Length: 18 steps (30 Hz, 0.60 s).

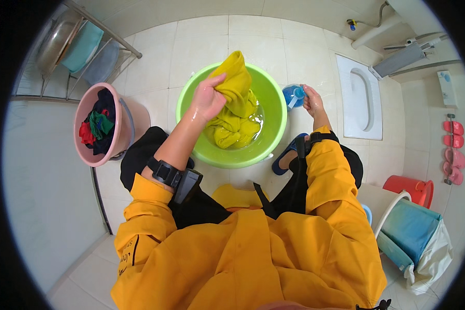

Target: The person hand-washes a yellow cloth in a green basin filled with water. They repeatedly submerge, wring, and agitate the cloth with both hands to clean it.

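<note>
My left hand [210, 99] is closed on a wet yellow cloth [236, 87], raising part of it over a light green basin [277, 128]. The rest of the cloth lies in a little water at the basin's bottom. Right of the basin, on the tiled floor, stands a clear bottle of blue liquid with a blue top [293, 97]. My right hand [312, 100] is at the bottle's top with its fingers bent; whether it grips the top is not plain.
A pink bucket [116, 91] with dark, red and green clothes stands at the left, below a rack of basins [83, 46]. A squat toilet [343, 112] lies at the right. Nearer are a red bucket [405, 186] and a hamper with blue and white fabric [414, 228].
</note>
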Tool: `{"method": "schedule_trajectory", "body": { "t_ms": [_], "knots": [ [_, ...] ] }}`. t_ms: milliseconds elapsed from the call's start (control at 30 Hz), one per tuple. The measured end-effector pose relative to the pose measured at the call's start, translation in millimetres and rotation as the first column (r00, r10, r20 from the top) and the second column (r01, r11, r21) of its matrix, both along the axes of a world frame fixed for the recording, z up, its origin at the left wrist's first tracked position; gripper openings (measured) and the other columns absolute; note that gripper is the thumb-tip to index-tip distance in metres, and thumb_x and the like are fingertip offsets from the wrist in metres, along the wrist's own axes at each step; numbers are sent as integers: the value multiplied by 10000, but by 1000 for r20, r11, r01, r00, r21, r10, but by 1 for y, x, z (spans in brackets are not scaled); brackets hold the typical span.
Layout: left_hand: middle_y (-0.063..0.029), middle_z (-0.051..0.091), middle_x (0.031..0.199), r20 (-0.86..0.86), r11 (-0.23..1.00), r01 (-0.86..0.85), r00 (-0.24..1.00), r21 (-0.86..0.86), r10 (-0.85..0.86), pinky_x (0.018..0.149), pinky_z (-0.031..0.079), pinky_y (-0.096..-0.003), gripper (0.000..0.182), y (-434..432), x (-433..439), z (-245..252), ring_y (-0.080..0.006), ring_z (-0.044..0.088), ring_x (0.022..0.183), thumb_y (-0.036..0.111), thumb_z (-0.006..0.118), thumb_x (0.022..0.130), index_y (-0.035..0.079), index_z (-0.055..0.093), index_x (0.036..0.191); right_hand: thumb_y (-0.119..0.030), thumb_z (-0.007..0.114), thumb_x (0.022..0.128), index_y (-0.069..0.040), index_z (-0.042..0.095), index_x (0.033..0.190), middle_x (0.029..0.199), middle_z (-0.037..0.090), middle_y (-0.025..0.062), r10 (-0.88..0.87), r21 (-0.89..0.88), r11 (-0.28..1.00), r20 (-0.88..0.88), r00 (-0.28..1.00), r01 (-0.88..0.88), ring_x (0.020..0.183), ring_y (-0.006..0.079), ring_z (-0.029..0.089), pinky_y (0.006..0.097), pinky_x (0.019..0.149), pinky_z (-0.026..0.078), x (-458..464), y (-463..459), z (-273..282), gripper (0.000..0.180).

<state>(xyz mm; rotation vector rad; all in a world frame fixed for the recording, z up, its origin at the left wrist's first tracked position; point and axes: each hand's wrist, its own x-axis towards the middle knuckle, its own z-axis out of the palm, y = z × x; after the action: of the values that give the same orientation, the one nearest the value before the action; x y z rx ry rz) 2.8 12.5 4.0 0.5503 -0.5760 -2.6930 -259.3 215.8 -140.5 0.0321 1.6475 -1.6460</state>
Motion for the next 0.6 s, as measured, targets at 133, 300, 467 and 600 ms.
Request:
{"method": "schedule_trajectory", "body": {
  "t_ms": [133,300,467,600],
  "knots": [
    [-128,407,1224,-60,999,0,998,40,3,984,274,-380,403,3,0,7,-260,381,1140,243,348,896,-25,355,1196,-421,600,743,-43,602,893,492,375,-42,95,175,982,-175,980,-64,376,65,292,214,337,209,-14,0,-11,407],
    [-112,450,1172,-64,996,-38,997,75,42,942,324,-375,403,3,-1,-1,-251,427,1086,286,350,900,-6,385,1175,-494,416,810,-33,546,770,451,328,-11,-49,506,818,-414,909,274,349,111,281,263,330,232,-19,-17,42,480],
    [-81,465,1149,-151,995,-75,985,61,83,927,336,-366,383,4,-10,1,-232,443,1049,299,334,905,48,396,1187,-266,407,863,-40,541,812,686,520,40,-3,-462,874,-320,948,-153,611,135,509,260,619,458,89,-100,144,267],
    [-72,468,1153,-164,994,-98,981,51,105,950,314,-354,371,16,-20,14,-216,432,1066,311,334,901,62,415,1164,-355,327,875,60,510,1006,970,557,176,110,127,990,-963,-247,-56,904,277,532,347,866,382,172,-157,158,472]
  ]
}}
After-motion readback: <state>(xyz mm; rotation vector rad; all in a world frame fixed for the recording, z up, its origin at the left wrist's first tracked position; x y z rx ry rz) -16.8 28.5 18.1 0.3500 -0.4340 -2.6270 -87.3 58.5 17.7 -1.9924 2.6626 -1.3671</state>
